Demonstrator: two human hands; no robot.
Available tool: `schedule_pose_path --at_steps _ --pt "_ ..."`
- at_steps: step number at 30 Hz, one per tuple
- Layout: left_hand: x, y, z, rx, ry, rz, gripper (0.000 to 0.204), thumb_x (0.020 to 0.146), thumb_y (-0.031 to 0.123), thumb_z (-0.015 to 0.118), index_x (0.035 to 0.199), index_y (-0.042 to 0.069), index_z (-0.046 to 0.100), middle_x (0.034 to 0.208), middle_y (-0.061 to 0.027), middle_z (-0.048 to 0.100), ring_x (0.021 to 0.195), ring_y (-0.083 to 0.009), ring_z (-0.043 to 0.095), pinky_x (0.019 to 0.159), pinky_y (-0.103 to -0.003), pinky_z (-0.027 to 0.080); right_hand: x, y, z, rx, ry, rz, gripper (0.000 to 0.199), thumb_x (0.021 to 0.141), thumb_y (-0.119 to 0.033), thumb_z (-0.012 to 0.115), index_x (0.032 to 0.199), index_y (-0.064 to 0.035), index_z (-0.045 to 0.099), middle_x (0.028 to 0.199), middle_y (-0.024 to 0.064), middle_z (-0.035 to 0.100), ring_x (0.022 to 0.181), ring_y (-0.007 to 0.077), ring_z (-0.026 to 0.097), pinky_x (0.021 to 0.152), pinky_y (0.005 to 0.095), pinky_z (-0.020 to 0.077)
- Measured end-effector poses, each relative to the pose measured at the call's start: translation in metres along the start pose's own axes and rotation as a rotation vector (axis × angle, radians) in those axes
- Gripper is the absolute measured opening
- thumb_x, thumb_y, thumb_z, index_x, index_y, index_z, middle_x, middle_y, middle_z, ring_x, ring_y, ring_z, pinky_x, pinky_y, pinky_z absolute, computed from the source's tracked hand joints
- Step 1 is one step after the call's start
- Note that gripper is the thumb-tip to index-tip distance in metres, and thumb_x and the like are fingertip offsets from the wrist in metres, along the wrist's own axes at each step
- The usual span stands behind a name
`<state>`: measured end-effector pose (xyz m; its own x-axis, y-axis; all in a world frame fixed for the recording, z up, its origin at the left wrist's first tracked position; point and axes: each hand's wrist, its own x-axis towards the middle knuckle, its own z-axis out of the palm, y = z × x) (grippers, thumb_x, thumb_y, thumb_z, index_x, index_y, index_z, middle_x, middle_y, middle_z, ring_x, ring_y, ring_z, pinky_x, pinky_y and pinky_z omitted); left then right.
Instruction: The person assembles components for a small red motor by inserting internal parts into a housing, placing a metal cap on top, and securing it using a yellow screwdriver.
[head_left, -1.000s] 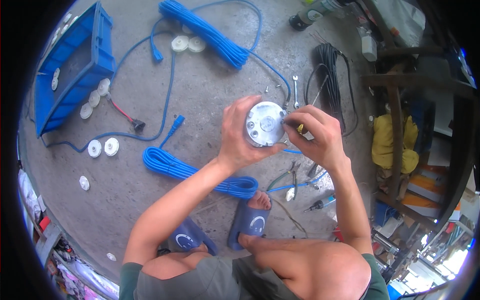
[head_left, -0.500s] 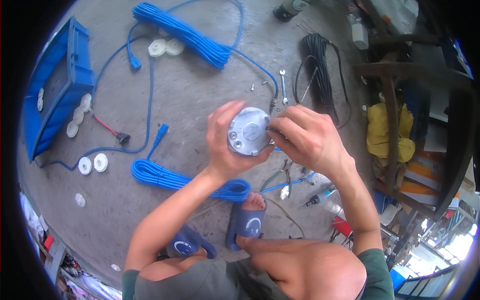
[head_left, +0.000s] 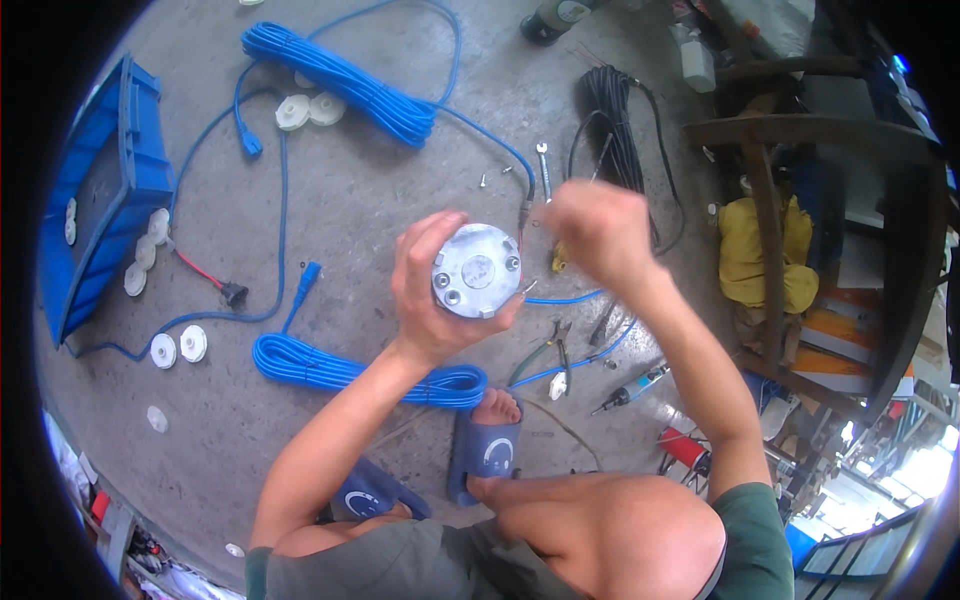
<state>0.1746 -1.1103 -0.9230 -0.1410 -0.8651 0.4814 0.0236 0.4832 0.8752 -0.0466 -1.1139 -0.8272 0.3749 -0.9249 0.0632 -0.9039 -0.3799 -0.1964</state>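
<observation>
My left hand (head_left: 428,290) is closed around the edge of a round silver-grey metal housing (head_left: 478,272), its flat face turned up. Bolt holes or recesses show near its rim: a pair at the lower left and more at the right. A blue cable (head_left: 563,299) with thin wire ends runs out beside it. Apart from the housing, to its upper right, my right hand (head_left: 600,228) is blurred by motion with its fingers curled. Whether it holds anything does not show. Closest to it are a wrench (head_left: 544,170) and a small yellow piece (head_left: 559,257).
Blue cable coils (head_left: 340,85) lie on the concrete floor, another coil (head_left: 365,372) nearer my feet. A black cable bundle (head_left: 612,130) lies right. Pliers (head_left: 562,345) and a screwdriver-like tool (head_left: 632,388) are near my knee. A blue crate (head_left: 143,185), white discs (head_left: 193,343) and a frame (head_left: 775,240) stand around.
My right hand has left the housing's rim and moved up and to the right. The housing, still in my left hand, sits slightly farther left in view.
</observation>
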Motion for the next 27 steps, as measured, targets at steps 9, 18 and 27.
schedule_pose_path --at_steps 9,18,27 --pt "0.023 -0.006 -0.016 -0.139 -0.215 -0.118 0.086 0.057 0.023 0.095 0.132 0.006 0.056 0.12 -0.0146 0.066 0.112 -0.032 0.066 0.096 -0.041 0.054 -0.047 0.172 0.032 -0.483 -0.34 -0.096 0.018 0.08 -0.009 0.066 0.097 -0.0105 0.07 0.119 0.0093 0.057 0.11 0.0244 0.061 0.089 0.0359 0.0555" --pt "0.018 -0.001 -0.02 0.005 -0.156 -0.049 0.088 0.058 0.021 0.096 0.133 0.007 0.053 0.125 -0.0158 0.065 0.113 -0.0291 0.067 0.094 -0.04 0.057 -0.052 0.06 -0.08 -0.148 0.461 0.086 0.018 0.088 0.008 0.065 0.1 -0.0033 0.073 0.092 0.0112 0.067 0.072 0.0252 0.066 0.066 0.0341 0.0534" --pt "0.018 0.004 -0.018 -0.033 -0.188 -0.116 0.088 0.06 0.02 0.097 0.135 0.006 0.052 0.121 -0.0136 0.068 0.109 -0.027 0.07 0.093 -0.039 0.057 -0.031 -0.075 -0.066 0.778 0.41 0.287 0.009 0.102 0.003 0.058 0.109 0.0052 0.063 0.106 0.0141 0.073 0.088 0.0136 0.067 0.081 0.0266 0.056"
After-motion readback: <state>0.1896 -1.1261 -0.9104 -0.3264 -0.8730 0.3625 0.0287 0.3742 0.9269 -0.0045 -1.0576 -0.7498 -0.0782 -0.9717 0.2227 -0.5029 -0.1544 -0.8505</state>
